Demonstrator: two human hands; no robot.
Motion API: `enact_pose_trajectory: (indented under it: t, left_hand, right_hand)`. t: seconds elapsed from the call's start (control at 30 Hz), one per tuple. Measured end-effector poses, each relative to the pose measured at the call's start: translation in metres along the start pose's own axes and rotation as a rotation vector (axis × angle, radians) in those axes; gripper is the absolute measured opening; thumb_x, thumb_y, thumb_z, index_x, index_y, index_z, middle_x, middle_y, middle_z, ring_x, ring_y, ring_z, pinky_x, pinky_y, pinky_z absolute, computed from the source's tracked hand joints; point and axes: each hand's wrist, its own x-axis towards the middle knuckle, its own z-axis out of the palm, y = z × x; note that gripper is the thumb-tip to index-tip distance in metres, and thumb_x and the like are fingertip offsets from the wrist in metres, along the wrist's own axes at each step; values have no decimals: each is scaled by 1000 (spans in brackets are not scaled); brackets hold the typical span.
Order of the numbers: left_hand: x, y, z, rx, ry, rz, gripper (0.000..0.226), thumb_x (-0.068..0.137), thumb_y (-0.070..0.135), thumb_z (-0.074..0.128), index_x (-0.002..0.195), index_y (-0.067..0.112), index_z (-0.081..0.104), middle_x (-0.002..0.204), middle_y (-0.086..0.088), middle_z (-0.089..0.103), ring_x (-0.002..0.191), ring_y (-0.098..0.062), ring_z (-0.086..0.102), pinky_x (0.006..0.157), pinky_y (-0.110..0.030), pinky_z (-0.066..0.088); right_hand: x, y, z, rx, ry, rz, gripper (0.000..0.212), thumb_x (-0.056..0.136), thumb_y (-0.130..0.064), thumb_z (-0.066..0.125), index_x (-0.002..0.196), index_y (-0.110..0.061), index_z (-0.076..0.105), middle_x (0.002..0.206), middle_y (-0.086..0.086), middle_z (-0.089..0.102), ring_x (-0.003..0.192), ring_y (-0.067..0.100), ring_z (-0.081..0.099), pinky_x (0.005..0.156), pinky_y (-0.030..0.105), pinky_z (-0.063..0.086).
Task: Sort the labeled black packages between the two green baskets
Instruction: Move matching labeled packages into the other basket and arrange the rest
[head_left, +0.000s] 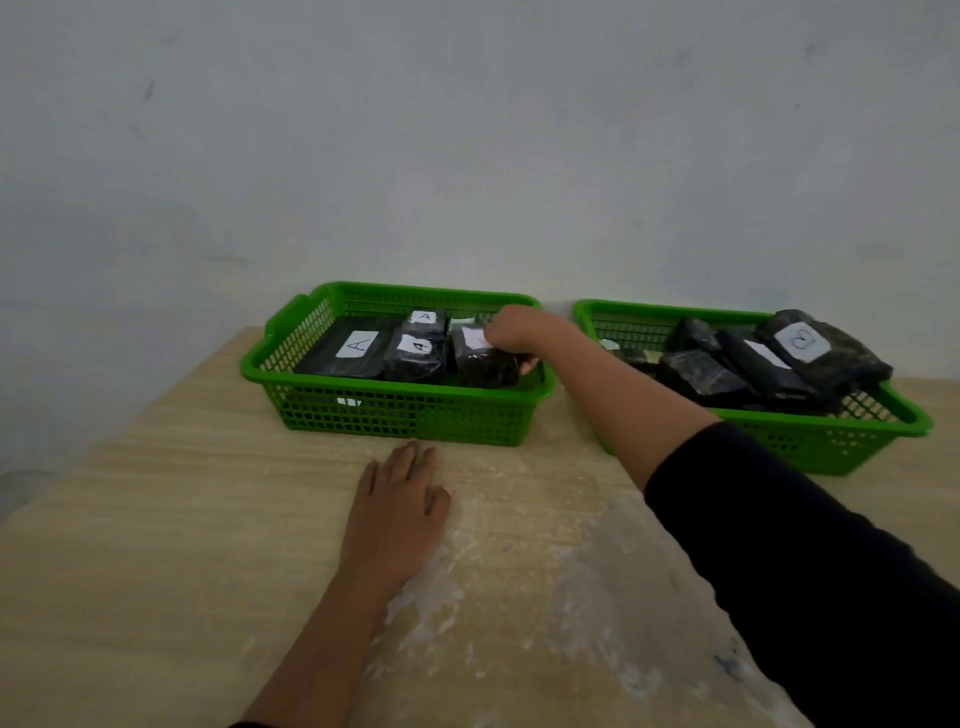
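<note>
1. Head view: lying flat, palm down, on the wooden counter (156, 493), the left hand (400, 499), fingers together and stretched forward, holding nothing, just short of the near wall of the left green basket (395, 410).
2. Reaching across into that basket from the right, the right hand (511, 332), its black sleeve (779, 545) pushed up the forearm.
3. Curling down over a black package (483, 361), the right hand's fingers, with the thumb tip (527, 368) showing at the package's near right corner; gripping or merely touching, cannot tell, though the hand is closing narrowly around it.
4. Sitting under that hand, at the right end of the left basket, this package, its white label (474, 336) partly covered, letter unreadable.
5. Lying left of the right hand in the same basket, three more black packages: a wide flat one marked A (345, 351), a smaller one marked A (415, 356), and another A package (426, 319) behind it.
6. Standing to the right of the right forearm, the right green basket (831, 441), holding a heap of black packages, the topmost marked B (810, 345).
7. Rising behind both baskets, a pale wall (467, 130).
</note>
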Motion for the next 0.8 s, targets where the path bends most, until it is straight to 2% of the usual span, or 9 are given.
enact_pose_trajectory:
  t: [0.07,0.2,0.3,0.37,0.43,0.5,0.57,0.67,0.8]
  left_hand:
    - [0,0,1,-11,11,-5,55,98,36,29,150,24,19,161,3,12,147,-10,7,122,-36,0]
    - [1,2,2,-20,35,-11,55,96,36,30,149,24,21,159,4,15,146,-10,11,122,-37,2]
    - [1,2,2,-24,34,-10,56,96,37,30,149,24,19,159,4,15,146,-11,10,123,-37,1]
    - [1,2,3,-19,27,-15,56,97,37,30,150,24,18,159,4,14,146,-11,9,123,-37,1]
    - [2,3,2,-7,30,-18,56,97,36,29,150,23,18,159,3,14,146,-12,9,123,-38,1]
    - [2,3,2,-6,28,-21,56,97,36,30,150,24,18,159,3,15,146,-12,10,123,-38,2]
    - [2,3,2,-9,26,-22,56,97,36,30,150,24,18,159,4,15,146,-11,10,123,-38,2]
    - [1,3,1,-9,27,-18,56,96,36,30,150,24,18,159,4,15,146,-10,9,123,-37,1]
    - [1,3,2,-11,37,-23,56,96,36,31,150,24,19,158,4,17,146,-10,11,123,-37,2]
  right_hand:
    - [5,-6,10,-145,-8,21,30,97,-7,33,112,6,56,111,28,60,54,23,47,50,29,42]
    - [23,-2,35,-173,29,29,29,93,-7,41,65,-4,46,96,19,60,69,24,53,66,32,46]
    - [37,10,46,-31,101,50,32,94,-13,47,64,-5,44,89,15,53,67,23,51,60,28,41]
    - [40,16,43,142,93,67,31,96,-23,49,74,-1,50,92,17,52,69,26,55,59,27,43]
    - [39,18,36,334,-21,85,41,95,-31,51,111,7,52,113,20,54,85,28,63,62,30,52]
    - [37,19,30,352,-164,81,67,89,-34,61,140,2,36,140,16,43,117,29,55,87,35,54]
    - [35,19,28,274,-263,49,87,83,-34,69,149,-5,22,145,13,40,126,27,47,101,38,48]
    - [32,20,34,3,-279,-21,103,85,-31,65,152,-21,-14,155,14,30,133,33,43,107,41,41]
    - [35,22,45,-37,-109,-94,94,84,-25,66,153,-13,4,152,14,36,131,32,44,108,40,39]
